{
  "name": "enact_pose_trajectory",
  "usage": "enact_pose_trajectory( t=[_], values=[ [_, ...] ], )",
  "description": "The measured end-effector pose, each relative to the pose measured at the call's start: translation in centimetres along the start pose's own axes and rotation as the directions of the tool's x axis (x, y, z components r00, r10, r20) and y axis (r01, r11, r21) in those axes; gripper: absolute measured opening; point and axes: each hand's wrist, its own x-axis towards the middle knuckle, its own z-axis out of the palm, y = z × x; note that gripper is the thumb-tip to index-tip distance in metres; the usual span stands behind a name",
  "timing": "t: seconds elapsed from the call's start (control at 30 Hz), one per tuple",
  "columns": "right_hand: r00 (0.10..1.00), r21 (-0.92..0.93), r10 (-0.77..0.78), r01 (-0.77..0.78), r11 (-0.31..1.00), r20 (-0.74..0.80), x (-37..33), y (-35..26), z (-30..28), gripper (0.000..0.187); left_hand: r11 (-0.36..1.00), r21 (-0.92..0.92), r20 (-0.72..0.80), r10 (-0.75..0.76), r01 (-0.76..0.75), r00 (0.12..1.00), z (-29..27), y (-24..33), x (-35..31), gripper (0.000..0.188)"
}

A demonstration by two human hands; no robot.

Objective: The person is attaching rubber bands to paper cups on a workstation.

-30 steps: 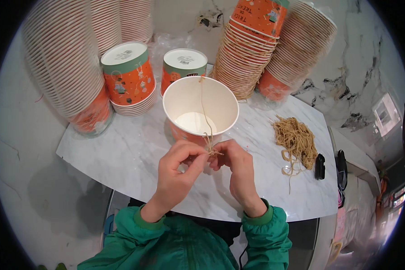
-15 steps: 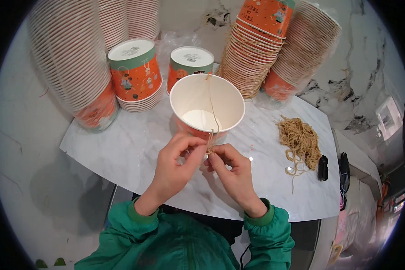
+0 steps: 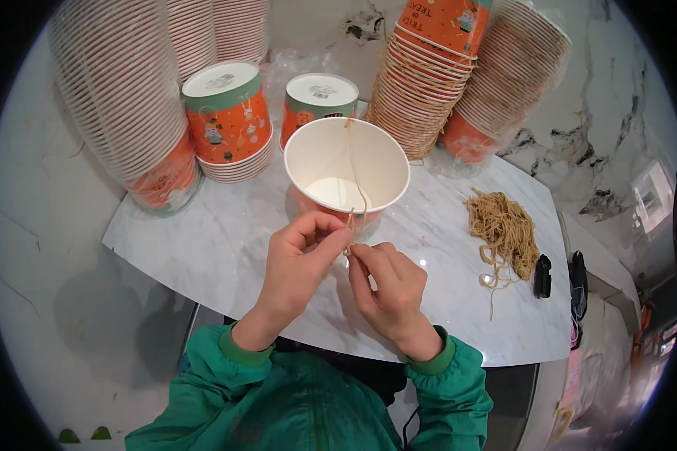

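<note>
A paper bucket (image 3: 308, 159), white inside and orange outside, stands upright with its mouth up in the middle of the table. Thin tan twine (image 3: 356, 174) runs from its far rim across the opening to the near rim. Just in front of that near rim, my left hand (image 3: 297, 259) pinches the twine between thumb and forefinger. Close beside it, my right hand (image 3: 387, 289) has its thumb and fingertips closed on a small loop of the same twine. Part of the twine between the fingertips is hidden.
On the marble-patterned table (image 3: 203, 240), a heap of loose twine (image 3: 504, 229) lies at right, beside a small black object (image 3: 542, 276). Upside-down buckets (image 3: 229, 124) and another upturned bucket (image 3: 321, 94) stand behind. Tall nested stacks rise at left (image 3: 120, 98) and right (image 3: 421, 94).
My right hand has turned and its fingers have curled in more tightly on the twine. My left hand keeps its pinch near the rim. The bucket stays in place.
</note>
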Motion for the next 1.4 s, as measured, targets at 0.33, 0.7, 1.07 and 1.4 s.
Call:
enact_pose_trajectory(
  t=[0.33,0.7,1.07,1.4],
  values=[
    [0.996,0.126,0.088,-0.086,0.988,-0.011,1.1,1.1,-1.4,0.041,1.000,-0.022,-0.053,0.020,-0.021,0.998,-0.7,-0.3,-0.2,0.008],
    [0.982,-0.146,0.037,-0.009,0.989,0.187,1.4,0.9,-0.8,0.042,0.998,-0.061,-0.016,-0.018,0.017,1.000,-0.8,-0.5,0.2,0.010],
    [0.988,-0.069,0.004,0.007,0.998,0.152,1.1,1.7,-0.1,0.029,0.995,-0.095,0.006,0.006,-0.006,1.000,-0.7,-0.6,0.2,0.010],
    [0.990,-0.114,-0.135,0.139,0.984,0.045,1.3,2.2,-0.2,0.025,0.996,-0.093,-0.052,0.002,-0.006,0.999,-0.3,0.2,0.2,0.011]
  ],
)
